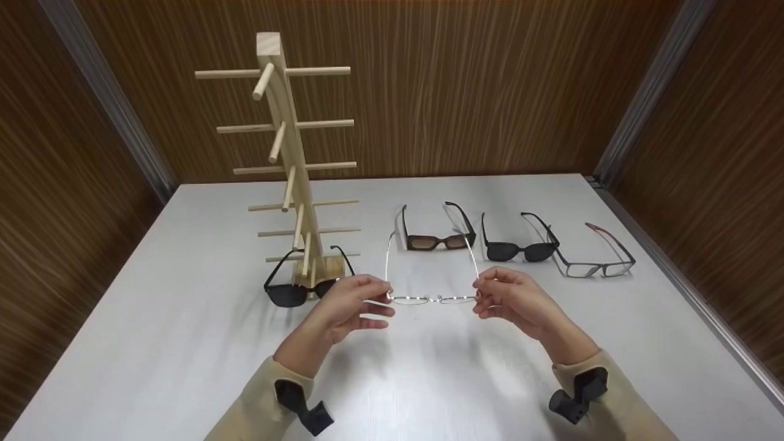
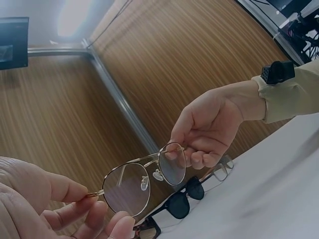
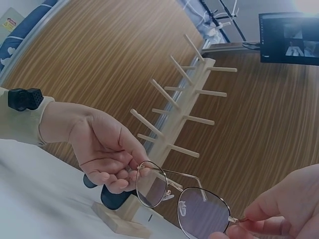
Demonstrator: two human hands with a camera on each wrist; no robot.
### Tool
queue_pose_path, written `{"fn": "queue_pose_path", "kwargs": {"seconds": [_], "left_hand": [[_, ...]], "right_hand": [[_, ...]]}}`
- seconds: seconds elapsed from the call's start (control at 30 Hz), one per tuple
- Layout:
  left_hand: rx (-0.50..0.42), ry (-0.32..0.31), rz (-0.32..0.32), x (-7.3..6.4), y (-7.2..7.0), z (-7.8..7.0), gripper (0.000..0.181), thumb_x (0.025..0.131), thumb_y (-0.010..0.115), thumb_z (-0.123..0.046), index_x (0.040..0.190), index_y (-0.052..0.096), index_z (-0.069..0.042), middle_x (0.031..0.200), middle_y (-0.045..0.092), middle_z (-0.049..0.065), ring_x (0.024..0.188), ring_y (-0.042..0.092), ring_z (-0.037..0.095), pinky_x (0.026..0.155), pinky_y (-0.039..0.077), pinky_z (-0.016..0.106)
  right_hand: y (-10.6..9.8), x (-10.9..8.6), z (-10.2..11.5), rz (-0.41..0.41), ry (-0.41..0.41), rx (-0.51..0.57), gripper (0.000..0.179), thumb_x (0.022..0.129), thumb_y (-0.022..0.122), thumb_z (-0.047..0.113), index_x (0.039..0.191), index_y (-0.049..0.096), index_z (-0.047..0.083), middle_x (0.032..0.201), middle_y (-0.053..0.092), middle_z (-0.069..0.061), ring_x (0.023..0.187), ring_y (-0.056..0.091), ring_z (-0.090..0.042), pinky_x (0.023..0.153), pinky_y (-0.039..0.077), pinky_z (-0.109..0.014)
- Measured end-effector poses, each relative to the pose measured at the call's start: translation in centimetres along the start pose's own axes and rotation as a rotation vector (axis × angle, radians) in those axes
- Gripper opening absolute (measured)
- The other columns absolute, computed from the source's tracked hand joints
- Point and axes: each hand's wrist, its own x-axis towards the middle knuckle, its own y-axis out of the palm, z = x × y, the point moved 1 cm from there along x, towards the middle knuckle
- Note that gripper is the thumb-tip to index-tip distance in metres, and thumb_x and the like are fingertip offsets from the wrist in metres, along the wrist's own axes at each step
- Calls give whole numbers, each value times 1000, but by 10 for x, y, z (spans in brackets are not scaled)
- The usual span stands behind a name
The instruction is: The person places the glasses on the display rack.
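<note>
A pair of thin gold wire-rimmed eyeglasses (image 1: 433,299) with round lenses is held above the white table, its temples unfolded and pointing away from me. My left hand (image 1: 352,306) pinches the frame's left hinge corner between thumb and forefinger, the other fingers loosely extended. At the opposite hinge corner, my right hand (image 1: 517,303) pinches the frame the same way. Both wrist views show the clear lenses (image 2: 127,189) and nose pads between the two hands. Black sunglasses (image 1: 288,296) stand just beyond my left hand, which partly covers their right lens.
A wooden display rack (image 1: 288,116) with several pegs rises at the back left. Behind the held pair, brown sunglasses (image 1: 422,243), black sunglasses (image 1: 502,252) and dark-framed clear glasses (image 1: 582,269) sit in a row on the table (image 1: 184,245). Wood-grain panels (image 1: 459,92) enclose the table.
</note>
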Motion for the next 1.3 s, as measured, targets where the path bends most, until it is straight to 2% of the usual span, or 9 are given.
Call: {"fn": "queue_pose_path", "kwargs": {"seconds": [0.53,0.73,1.0,1.3], "left_hand": [[27,54,-36,-24,-17,-5,17,89,62,-15,96,59,0,88,58,10,78,64,23,67,55,36],[31,68,-75,-34,-21,-7,18,89,61,-14,99,59,2,90,58,11,78,64,24,67,56,36],[13,84,-95,-48,-29,-11,13,89,61,-14,94,60,-2,91,57,12,79,64,24,68,55,37],[-25,112,-124,-64,-41,-17,14,89,61,-14,93,59,-1,92,59,14,80,64,25,69,55,37]], "right_hand": [[24,9,0,44,6,-5,11,90,59,8,91,52,-2,73,57,-6,65,61,-18,63,52,-29],[32,11,1,69,-5,-4,11,90,58,7,91,53,-3,74,58,-6,65,61,-18,63,52,-30],[44,14,3,87,-1,-9,9,90,59,8,90,54,0,75,57,-8,66,60,-18,64,52,-30],[65,20,11,112,-19,2,8,90,58,6,91,54,0,75,56,-9,65,60,-19,63,52,-30]]}}
